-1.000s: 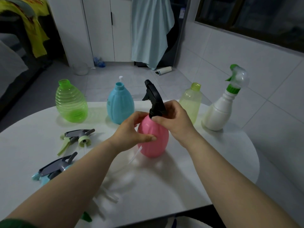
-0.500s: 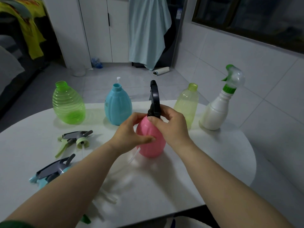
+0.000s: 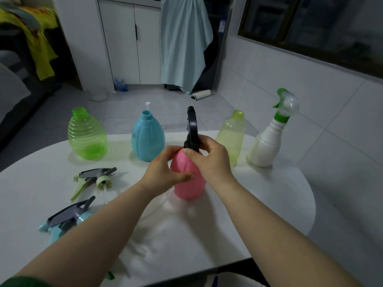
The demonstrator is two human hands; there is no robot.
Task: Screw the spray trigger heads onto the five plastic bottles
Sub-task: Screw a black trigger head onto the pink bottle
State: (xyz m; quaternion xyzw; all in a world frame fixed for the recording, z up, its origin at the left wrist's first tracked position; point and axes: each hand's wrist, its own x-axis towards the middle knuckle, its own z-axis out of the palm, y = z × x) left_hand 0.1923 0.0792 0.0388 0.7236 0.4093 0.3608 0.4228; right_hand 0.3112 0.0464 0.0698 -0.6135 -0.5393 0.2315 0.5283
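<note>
Black trigger head (image 3: 191, 129) turned edge-on since a second ago. Right hand (image 3: 209, 160) pinches its collar, left hand (image 3: 163, 172) grips pink bottle (image 3: 188, 179) on table (image 3: 269, 204). Four more bottles (image 3: 148, 137) behind it, one capped; two loose heads left of it: green-grey head (image 3: 95, 176), blue-grey head (image 3: 68, 218).

A dim room with white tiles and a dark window

The wall (image 3: 310, 90) on the right has large white tiles, and a window (image 3: 310, 23) with a dark frame sits high in it. The floor (image 3: 132, 112) has pale grey tiles. At the back stands a white cabinet (image 3: 126, 48) with two doors; a light blue cloth (image 3: 184, 42) hangs just beside it. A yellow cloth (image 3: 39, 44) hangs at the far left. A white table (image 3: 259, 204) fills the foreground.
</note>
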